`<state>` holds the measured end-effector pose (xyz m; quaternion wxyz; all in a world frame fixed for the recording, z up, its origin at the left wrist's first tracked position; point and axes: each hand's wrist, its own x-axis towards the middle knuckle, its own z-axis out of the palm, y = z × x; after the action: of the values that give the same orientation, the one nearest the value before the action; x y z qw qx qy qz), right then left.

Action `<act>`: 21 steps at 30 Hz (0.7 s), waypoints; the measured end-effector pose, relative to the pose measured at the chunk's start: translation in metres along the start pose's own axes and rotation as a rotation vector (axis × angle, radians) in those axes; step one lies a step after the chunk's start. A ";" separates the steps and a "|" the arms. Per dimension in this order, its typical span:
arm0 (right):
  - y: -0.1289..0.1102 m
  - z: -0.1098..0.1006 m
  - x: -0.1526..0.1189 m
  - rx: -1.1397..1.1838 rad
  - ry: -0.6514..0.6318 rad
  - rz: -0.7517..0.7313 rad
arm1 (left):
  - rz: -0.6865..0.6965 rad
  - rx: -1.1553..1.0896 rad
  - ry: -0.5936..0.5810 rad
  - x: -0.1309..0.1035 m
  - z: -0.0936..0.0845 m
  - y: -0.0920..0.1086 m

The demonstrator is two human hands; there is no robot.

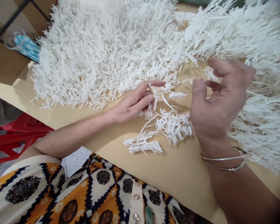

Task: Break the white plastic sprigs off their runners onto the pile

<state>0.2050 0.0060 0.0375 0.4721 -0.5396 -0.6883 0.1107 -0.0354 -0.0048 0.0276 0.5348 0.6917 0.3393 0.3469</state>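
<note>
My left hand [136, 101] pinches the stem of a white artificial sprig [163, 93] between thumb and fingers, with its forefinger stretched out. Feathery white tips of the sprig hang over the table. My right hand [220, 96], wearing two thin silver bangles [224, 163], is raised just to the right of the sprig. Its fingers are bent but stand apart from the thumb, and nothing shows between them. Under and in front of my left hand, bunched white sprigs [175, 126] lie on the tabletop, joined by thin stems to another tuft [143, 143].
A large heap of white sprigs [102, 46] covers the back of the table [177, 177]; a second pile [259, 124] lies along the right. At the far left stand a cardboard box [4, 65] and a clear cup [14, 39]. Red stools [21, 133] are below the left edge.
</note>
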 end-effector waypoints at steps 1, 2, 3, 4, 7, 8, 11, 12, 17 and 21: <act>-0.008 0.000 -0.003 -0.024 -0.012 -0.053 | -0.010 0.005 0.013 0.000 0.000 0.000; -0.015 0.000 -0.007 -0.041 -0.027 -0.113 | -0.018 0.003 0.024 0.000 0.000 0.001; -0.021 0.002 -0.010 -0.062 -0.060 -0.164 | -0.020 -0.003 0.031 0.000 0.000 0.001; -0.026 0.005 -0.014 -0.083 -0.103 -0.209 | -0.019 -0.009 0.035 0.000 0.000 0.001; -0.030 0.016 -0.023 -0.089 -0.255 -0.248 | -0.002 -0.025 0.043 -0.001 0.000 0.001; -0.029 0.019 -0.025 -0.065 -0.288 -0.227 | 0.007 -0.029 0.044 -0.001 0.001 0.000; -0.026 0.021 -0.025 0.017 -0.343 -0.169 | 0.041 -0.021 0.030 0.000 0.002 -0.003; -0.026 0.020 -0.023 0.013 -0.331 -0.175 | 0.053 -0.010 0.022 0.001 0.002 -0.004; -0.019 0.003 -0.008 -0.070 -0.243 -0.218 | 0.058 0.023 -0.002 -0.001 -0.001 -0.001; -0.008 -0.007 0.009 0.059 -0.392 -0.143 | -0.022 -0.021 0.035 -0.002 -0.002 0.003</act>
<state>0.2052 0.0078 0.0513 0.3515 -0.4435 -0.7998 0.2001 -0.0379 -0.0060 0.0306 0.5397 0.6763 0.3525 0.3565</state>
